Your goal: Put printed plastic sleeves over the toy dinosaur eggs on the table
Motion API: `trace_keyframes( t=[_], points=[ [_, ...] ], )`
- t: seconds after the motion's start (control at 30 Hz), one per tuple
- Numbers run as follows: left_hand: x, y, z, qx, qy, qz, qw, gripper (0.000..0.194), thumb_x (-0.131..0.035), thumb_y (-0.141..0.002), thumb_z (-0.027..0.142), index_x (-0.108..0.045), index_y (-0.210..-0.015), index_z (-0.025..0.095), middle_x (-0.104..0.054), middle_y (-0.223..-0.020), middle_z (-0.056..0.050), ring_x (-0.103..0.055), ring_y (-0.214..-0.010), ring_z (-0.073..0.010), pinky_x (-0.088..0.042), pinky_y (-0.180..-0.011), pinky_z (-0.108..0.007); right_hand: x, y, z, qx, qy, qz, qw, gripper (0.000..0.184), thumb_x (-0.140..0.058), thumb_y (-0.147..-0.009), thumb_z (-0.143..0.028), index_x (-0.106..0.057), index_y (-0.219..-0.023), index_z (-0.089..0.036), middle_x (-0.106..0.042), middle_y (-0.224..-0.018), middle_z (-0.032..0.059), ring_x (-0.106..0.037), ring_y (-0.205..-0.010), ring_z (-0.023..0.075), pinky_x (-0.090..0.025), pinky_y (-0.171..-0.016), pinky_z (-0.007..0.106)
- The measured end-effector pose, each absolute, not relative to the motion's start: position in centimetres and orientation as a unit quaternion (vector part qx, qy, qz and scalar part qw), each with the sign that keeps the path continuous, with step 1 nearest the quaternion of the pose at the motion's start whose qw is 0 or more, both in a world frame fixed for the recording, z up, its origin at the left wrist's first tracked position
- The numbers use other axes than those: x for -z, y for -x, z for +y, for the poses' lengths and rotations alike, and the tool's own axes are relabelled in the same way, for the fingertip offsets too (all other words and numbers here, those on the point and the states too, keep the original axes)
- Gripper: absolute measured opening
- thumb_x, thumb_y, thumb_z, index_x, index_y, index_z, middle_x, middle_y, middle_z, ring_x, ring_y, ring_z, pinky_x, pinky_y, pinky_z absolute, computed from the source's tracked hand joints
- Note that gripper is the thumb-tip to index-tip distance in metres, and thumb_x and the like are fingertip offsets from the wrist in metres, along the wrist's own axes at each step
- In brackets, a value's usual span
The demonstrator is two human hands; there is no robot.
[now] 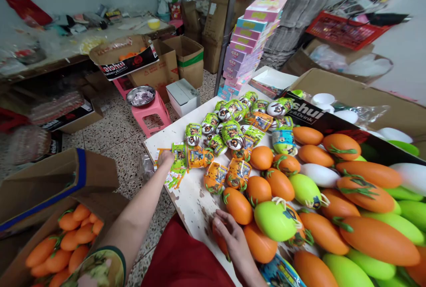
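Note:
My left hand (165,158) reaches to the table's far left corner, fingers curled down over a pile of small printed plastic wrappers (173,179); their tips are hidden. Beside it lie a green printed wrapper (179,156) and an orange one (196,157). Near the front edge, my right hand (233,236) is curled round an orange plastic egg (221,241), mostly covered by the fingers. Just right of that hand are another orange egg (260,242) and a lime-green egg (275,219) with a pale string. Wrapped eggs (232,134) cluster farther back.
Many orange and green eggs (379,239) cover the table's right side, before a black-printed carton (308,112). Stacked pink and purple boxes (244,52) stand behind. On the floor are a pink stool (151,114) bearing a metal bowl (141,96), and a carton of orange eggs (111,209).

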State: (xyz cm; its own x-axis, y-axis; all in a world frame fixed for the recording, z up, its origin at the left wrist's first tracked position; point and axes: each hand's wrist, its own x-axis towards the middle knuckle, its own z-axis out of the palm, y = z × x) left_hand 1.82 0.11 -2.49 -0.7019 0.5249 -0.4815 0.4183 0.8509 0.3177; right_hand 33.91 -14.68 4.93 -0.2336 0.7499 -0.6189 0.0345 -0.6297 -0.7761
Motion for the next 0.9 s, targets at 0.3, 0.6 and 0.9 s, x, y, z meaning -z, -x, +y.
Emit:
trace_keyframes(
  t=[0.3,0.6,0.9],
  points=[
    [3.3,-0.9,-0.6,-0.052,-0.263,0.916,0.299,0.034,-0.057,-0.089,0.036,-0.057,-0.116,0.016,-0.060,-0.116,-0.009,-0.060,-0.101,-0.0223,-0.051,-0.085,-0.042,-4.7,-34.8,-14.8,-0.689,0.569,-0.378,0.242,0.064,-0.073,-0.061,-0.064,-0.065,-0.102,-0.016,-0.067,-0.109,0.0153,-0.061,-0.104,0.0333,-0.050,-0.090,0.045],
    [3.2,-0.3,-1.7,-0.087,-0.287,0.912,0.280,0.030,-0.058,-0.088,0.034,-0.059,-0.112,0.016,-0.062,-0.110,-0.007,-0.062,-0.096,-0.0207,-0.053,-0.081,-0.039,-5.3,-35.5,-15.1,-0.668,0.577,-0.393,0.259,0.065,-0.072,-0.060,-0.067,-0.066,-0.100,-0.016,-0.068,-0.109,0.0148,-0.062,-0.104,0.0318,-0.050,-0.092,0.043],
    [-1.0,-0.6,-6.3,-0.160,-0.378,0.882,0.233,0.024,-0.052,-0.087,0.032,-0.058,-0.069,0.017,-0.059,-0.068,-0.001,-0.058,-0.072,-0.0168,-0.041,-0.065,-0.027,-5.9,-34.9,-15.0,-0.655,0.580,-0.393,0.282,0.060,-0.073,-0.060,-0.064,-0.068,-0.096,-0.017,-0.070,-0.104,0.0144,-0.065,-0.094,0.0312,-0.054,-0.081,0.042]
  ],
)
